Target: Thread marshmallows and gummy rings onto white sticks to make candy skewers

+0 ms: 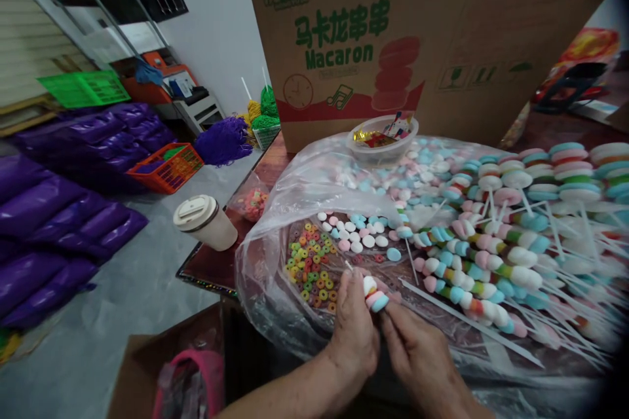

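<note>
My left hand is closed around a short candy skewer with white, pink and blue pieces, its white stick tip poking out above the fingers. Against the skewer's lower end, my right hand pinches with thumb and fingers; what lies between them is hidden. Colourful ring pieces lie left of my hands on clear plastic. Just above are loose white, pink and blue candies. Finished-looking candy skewers are piled at the right.
A large cardboard box stands behind a plastic bowl of wrappers. A lidded cup is near the table's left corner. An open carton sits below left. Purple bags and an orange basket are on the floor.
</note>
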Available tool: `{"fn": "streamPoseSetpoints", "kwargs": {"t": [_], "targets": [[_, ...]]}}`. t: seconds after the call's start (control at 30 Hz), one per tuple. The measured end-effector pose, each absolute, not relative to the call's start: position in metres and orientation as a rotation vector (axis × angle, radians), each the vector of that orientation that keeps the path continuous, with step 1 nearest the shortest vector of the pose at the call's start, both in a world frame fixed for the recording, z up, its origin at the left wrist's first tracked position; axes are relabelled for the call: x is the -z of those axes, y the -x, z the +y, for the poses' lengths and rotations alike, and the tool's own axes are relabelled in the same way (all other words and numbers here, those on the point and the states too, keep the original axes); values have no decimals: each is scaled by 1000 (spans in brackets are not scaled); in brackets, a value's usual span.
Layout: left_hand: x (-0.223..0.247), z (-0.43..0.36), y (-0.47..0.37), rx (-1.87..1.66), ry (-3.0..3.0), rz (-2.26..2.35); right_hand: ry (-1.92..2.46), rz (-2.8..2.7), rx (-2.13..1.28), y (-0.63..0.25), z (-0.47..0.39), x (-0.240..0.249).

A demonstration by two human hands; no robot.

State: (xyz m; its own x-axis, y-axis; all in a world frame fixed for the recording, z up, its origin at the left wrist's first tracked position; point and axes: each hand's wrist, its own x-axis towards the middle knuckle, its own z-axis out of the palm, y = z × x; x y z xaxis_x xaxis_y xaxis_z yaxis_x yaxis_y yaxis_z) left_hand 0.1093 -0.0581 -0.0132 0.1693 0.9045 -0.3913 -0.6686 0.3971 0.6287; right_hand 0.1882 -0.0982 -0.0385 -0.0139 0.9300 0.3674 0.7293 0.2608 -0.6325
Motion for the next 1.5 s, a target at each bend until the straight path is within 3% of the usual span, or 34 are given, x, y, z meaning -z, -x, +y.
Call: {"fn": "streamPoseSetpoints", "kwargs": {"t": [0.1,0.23,0.37,0.53,0.83,1.07,1.27,1.5], "targets": [[12,-33,-92,-1096,-622,890,1552,-1722,-383,-202,-76,42],[18,17,-60,-1025,-1534,1196,1653,-1704,-420,-215,-30,44],[37,47,-54,-847,-2009,1171,1722,-1828,-417,-205,9,49],[36,38,-50,-1073,-1560,1203,1784,-1923,-458,-202,17,49],[17,-4,-29,-997,-426,857,1859,-1862,-559,-195,10,22],[8,-29,-54,-992,-504,797,1339,-1308,-1342,-188,-58,-8],[-1,-46,-71,-1009,-779,829,1392,-1214,-986,-179,-65,11],[5,-38,-67,-1027,-823,1000,1508,-1459,-827,-200,-81,3]]}}
